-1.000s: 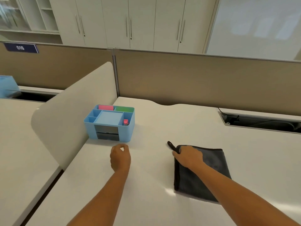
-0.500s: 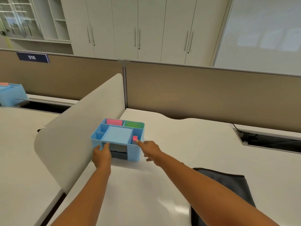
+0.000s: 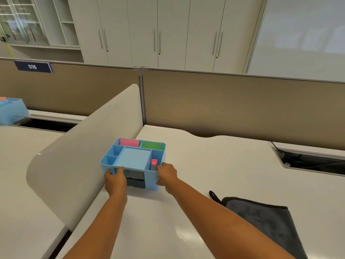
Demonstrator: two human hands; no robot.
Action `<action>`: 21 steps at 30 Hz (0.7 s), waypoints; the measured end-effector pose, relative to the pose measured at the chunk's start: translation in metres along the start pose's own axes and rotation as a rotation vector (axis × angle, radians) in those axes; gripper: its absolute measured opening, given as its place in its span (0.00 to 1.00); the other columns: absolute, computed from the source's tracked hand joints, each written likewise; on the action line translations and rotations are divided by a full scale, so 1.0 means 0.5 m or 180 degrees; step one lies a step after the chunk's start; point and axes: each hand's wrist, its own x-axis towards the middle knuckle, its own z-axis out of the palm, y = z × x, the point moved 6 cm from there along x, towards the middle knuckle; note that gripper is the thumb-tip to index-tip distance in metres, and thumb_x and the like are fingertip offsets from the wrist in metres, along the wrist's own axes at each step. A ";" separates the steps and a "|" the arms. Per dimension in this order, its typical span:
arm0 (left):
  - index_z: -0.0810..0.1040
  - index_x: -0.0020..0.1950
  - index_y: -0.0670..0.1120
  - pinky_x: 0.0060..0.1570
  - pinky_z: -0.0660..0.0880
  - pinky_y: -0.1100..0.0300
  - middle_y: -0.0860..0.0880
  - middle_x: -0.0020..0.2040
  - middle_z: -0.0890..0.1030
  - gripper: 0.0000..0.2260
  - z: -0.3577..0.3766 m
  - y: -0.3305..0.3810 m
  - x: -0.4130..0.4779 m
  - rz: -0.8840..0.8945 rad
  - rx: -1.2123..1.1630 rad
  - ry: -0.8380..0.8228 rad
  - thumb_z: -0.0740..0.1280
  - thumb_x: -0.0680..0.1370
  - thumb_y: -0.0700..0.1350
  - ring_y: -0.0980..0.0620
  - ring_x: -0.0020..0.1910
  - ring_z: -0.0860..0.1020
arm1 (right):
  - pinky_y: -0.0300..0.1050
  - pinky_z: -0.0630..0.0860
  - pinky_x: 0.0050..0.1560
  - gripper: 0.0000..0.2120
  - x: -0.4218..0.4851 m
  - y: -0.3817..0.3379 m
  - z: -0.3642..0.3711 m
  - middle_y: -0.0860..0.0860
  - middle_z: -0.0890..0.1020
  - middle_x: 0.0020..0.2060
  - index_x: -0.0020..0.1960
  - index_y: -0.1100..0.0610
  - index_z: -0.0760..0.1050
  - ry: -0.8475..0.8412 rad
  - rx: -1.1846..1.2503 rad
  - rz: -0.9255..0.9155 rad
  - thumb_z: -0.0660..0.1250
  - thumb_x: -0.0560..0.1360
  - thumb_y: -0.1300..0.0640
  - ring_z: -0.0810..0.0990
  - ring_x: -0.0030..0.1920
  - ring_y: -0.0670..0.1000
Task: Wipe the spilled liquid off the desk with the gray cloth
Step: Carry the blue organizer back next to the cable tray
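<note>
The gray cloth [image 3: 265,219] lies flat on the white desk [image 3: 214,165] at the lower right, its black loop toward the left; neither hand touches it. A light blue desk organizer [image 3: 133,157] stands at the desk's left side against the curved divider. My left hand [image 3: 114,181] grips its front left corner. Its front right corner is held by my right hand [image 3: 166,174], next to a pink-capped marker [image 3: 154,164]. I can make out no liquid on the desk surface.
A curved white divider [image 3: 84,156] borders the desk on the left. Brown partition panels [image 3: 233,107] close off the back. A cable slot [image 3: 313,163] opens at the right rear. Another blue organizer [image 3: 11,109] sits on the neighbouring desk.
My right hand has left the gray cloth and gone to the organizer. Both hands now hold the organizer's front corners. The view has shifted forward, toward the organizer.
</note>
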 end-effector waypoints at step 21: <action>0.73 0.58 0.35 0.45 0.68 0.53 0.38 0.49 0.75 0.15 0.039 0.003 -0.022 -0.0105 0.0889 -0.0407 0.59 0.80 0.47 0.43 0.46 0.71 | 0.53 0.77 0.60 0.15 -0.043 0.095 -0.181 0.61 0.75 0.62 0.64 0.63 0.71 0.0419 0.0312 0.0034 0.57 0.79 0.61 0.74 0.63 0.60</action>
